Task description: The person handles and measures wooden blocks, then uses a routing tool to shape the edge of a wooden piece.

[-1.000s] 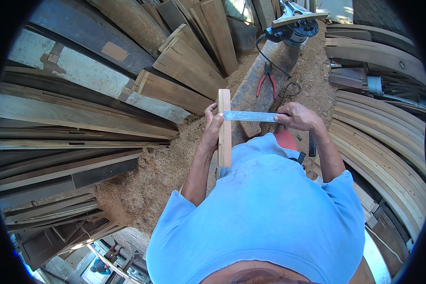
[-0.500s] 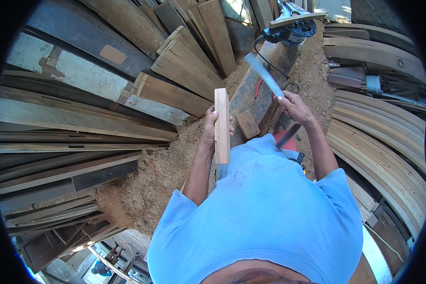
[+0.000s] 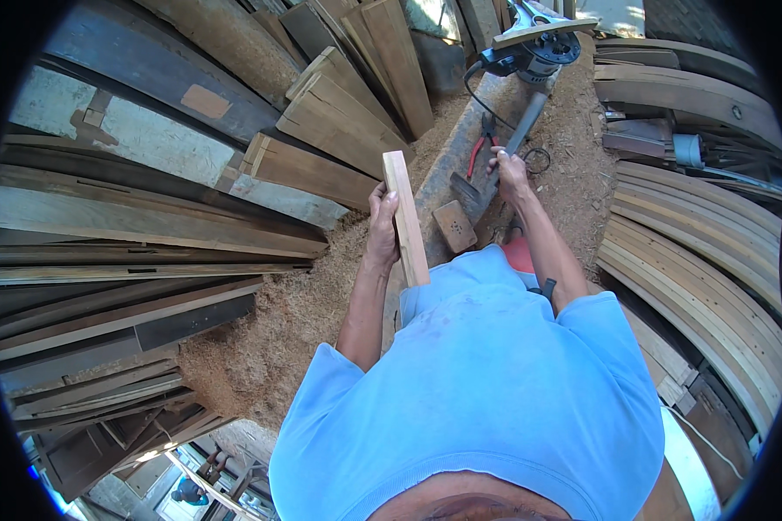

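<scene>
My left hand (image 3: 382, 227) is closed around a squared, pale wooden bar (image 3: 406, 217) that tilts a little, its near end against my blue shirt. In my right hand (image 3: 510, 169) is a long tool with a grey, pipe-like handle (image 3: 528, 122). Its dark, flat end (image 3: 467, 187) points down over the bench; its exact kind is unclear. Red-handled pliers (image 3: 476, 156) lie on the bench just left of that hand. Between my two hands a small wooden block (image 3: 454, 227) sits on the worn bench plank (image 3: 443, 174).
A power tool (image 3: 543, 54) with a dark round base and a cord stands at the far end of the bench. Stacked boards (image 3: 339, 130) crowd the left; curved timbers (image 3: 695, 260) are piled on the right. Sawdust (image 3: 278, 321) covers the ground. A person (image 3: 187, 492) is far off, lower left.
My right hand has moved away from me and left, swinging the tool so its handle leans right and its dark end is over the bench. The wooden bar has tilted, its far end leftward.
</scene>
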A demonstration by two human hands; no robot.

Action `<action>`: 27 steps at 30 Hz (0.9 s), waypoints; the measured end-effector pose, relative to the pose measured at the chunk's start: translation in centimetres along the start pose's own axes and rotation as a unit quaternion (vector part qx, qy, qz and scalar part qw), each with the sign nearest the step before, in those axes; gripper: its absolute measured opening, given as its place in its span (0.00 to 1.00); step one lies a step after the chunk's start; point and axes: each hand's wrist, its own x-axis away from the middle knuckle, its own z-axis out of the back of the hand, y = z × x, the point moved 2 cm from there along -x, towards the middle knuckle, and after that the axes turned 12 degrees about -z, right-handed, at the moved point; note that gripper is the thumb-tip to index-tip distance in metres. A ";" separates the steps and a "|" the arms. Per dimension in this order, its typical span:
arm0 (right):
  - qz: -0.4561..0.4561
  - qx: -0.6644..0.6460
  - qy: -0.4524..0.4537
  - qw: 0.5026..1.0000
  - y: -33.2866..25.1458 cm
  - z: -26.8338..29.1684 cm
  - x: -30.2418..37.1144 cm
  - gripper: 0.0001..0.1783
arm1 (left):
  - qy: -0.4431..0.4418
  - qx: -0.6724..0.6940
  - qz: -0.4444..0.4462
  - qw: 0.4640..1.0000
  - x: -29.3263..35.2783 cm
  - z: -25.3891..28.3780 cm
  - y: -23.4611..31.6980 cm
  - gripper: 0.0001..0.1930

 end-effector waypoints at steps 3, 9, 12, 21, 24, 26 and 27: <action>-0.038 -0.001 0.018 0.999 2.1 1.0 -3.4 0.15 | 0.028 0.029 0.029 0.999 -0.2 -0.9 0.9 0.30; -0.165 0.037 0.075 0.983 3.4 1.8 -2.9 0.16 | 0.045 0.035 0.025 0.998 0.1 -0.6 2.0 0.28; -0.190 0.111 0.114 0.969 4.0 2.8 -2.4 0.14 | 0.047 0.040 0.023 0.998 0.1 -0.4 2.2 0.27; -0.130 0.247 0.171 0.945 3.3 2.4 -0.9 0.13 | -0.017 0.024 -0.040 0.999 -0.5 -1.8 3.2 0.34; -0.114 0.250 0.184 0.944 3.5 2.4 -0.5 0.12 | -0.028 0.012 -0.100 0.995 -0.8 -1.9 3.1 0.33; -0.110 0.245 0.191 0.944 3.6 2.5 -0.3 0.13 | -0.034 -0.024 -0.163 0.986 -1.1 -2.0 3.0 0.35; -0.112 0.242 0.180 0.947 3.7 2.5 -0.3 0.13 | -0.048 -0.029 -0.163 0.985 -1.2 -1.9 3.0 0.36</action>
